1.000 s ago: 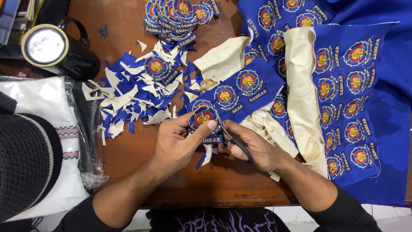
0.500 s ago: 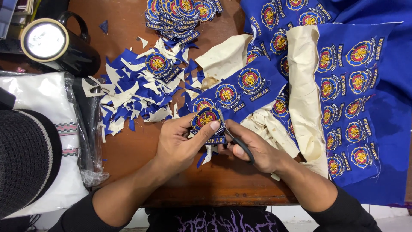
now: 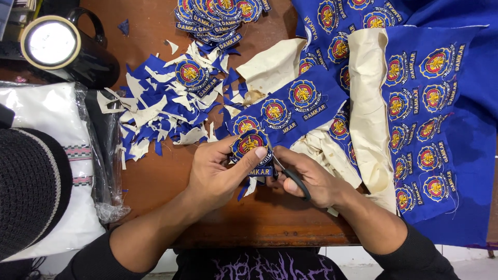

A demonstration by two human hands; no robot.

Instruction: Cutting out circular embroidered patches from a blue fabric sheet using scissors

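Embroidered patch (image 3: 250,143) between left fingers (image 3: 244,158)

The brown wooden table (image 3: 155,176) carries blue fabric scraps (image 3: 155,109), a stack of cut patches (image 3: 218,15), a black lamp (image 3: 62,49), and blue embroidered cloth (image 3: 430,119).

A small sewing or embroidery workshop is shown, seen from above at a worn brown wooden table (image 3: 155,176). The surface is covered with blue cloth sheets (image 3: 436,129) embroidered with rows of round emblems, cream backing fabric (image 3: 365,109), a heap of blue and white offcuts (image 3: 155,111) and a stack of finished cut-out patches (image 3: 218,15). Small scissors (image 3: 290,176) are being used on one patch (image 3: 251,145), and a black mug (image 3: 62,49) and bagged white cloth (image 3: 57,150) are set at the table's edge.
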